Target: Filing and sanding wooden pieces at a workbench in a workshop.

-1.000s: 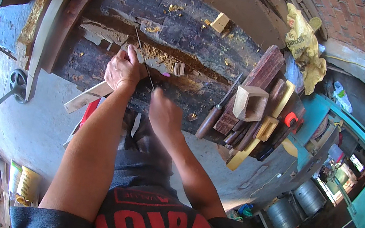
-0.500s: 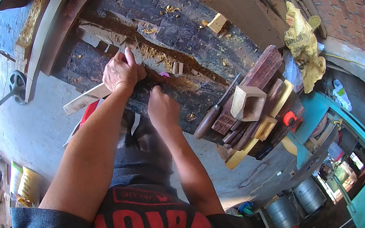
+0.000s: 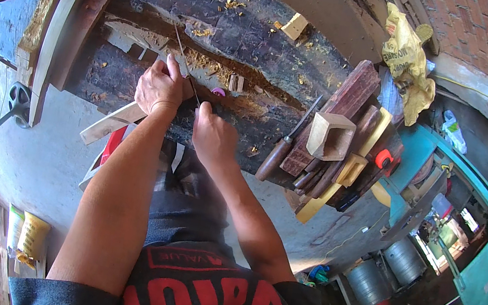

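Observation:
My right hand (image 3: pixel 215 138) is closed round the near end of a thin, dark, rod-like tool (image 3: pixel 182 49). Its shaft slants up and left, passing close by my left hand's fingertips. My left hand (image 3: pixel 159 87) grips a small brown wooden piece (image 3: pixel 188 90), mostly covered by the fingers, at the near side of the worn dark workbench (image 3: pixel 255 14). Under that wrist a pale wooden strip (image 3: pixel 110 124) juts past the bench edge; whether it joins the held piece is hidden.
Wood shavings (image 3: pixel 219 71) lie in the bench's long hollow. On the right sit a hollowed wooden block (image 3: pixel 331 136), a wood-handled chisel (image 3: pixel 285 143) and reddish timber (image 3: pixel 350 89). Curved wooden pieces (image 3: pixel 79 12) lean at the left. A pale offcut (image 3: pixel 294 26) rests farther back.
The thin tool's shaft now shows, stretching across the bench past my left hand; it was hard to see before. My right hand has shifted slightly left and up. The left hand keeps its grip.

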Action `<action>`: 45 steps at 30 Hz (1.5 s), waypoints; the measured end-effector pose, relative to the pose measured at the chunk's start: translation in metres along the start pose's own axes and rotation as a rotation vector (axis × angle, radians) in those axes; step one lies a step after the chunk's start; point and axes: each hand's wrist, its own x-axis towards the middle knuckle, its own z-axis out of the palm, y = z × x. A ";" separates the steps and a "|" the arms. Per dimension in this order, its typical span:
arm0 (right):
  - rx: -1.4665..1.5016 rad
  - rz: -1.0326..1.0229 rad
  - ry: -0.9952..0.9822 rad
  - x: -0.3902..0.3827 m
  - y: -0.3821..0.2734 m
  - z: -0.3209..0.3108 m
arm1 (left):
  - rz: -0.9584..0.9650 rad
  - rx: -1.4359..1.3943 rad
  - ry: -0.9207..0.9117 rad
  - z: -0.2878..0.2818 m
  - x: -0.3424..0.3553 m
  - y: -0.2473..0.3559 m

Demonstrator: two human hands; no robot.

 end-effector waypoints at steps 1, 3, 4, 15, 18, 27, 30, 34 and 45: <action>0.016 -0.008 0.015 0.001 -0.003 -0.003 | 0.003 -0.002 0.009 0.000 0.000 0.000; 0.033 -0.011 0.032 -0.003 -0.008 -0.011 | 0.010 -0.004 0.015 0.001 0.001 0.001; 0.004 0.041 -0.028 -0.004 -0.011 -0.015 | 0.002 0.012 0.001 0.001 0.002 0.001; 0.003 0.020 -0.017 0.000 0.000 0.002 | -0.004 0.012 0.019 0.001 0.001 0.002; 0.001 0.040 -0.046 -0.001 -0.002 0.000 | 0.003 0.013 0.025 0.001 0.000 0.001; -0.030 0.091 -0.134 0.003 -0.012 -0.014 | -0.031 0.034 -0.081 0.001 0.003 -0.001; -0.004 0.073 -0.102 0.004 -0.009 -0.010 | -0.025 0.022 -0.060 0.001 0.002 -0.001; -0.011 -0.024 0.003 0.003 -0.013 -0.019 | -0.020 0.047 0.011 0.002 0.001 0.002; -0.058 -0.060 0.010 0.006 -0.013 -0.014 | -0.047 0.026 -0.062 0.002 0.003 -0.001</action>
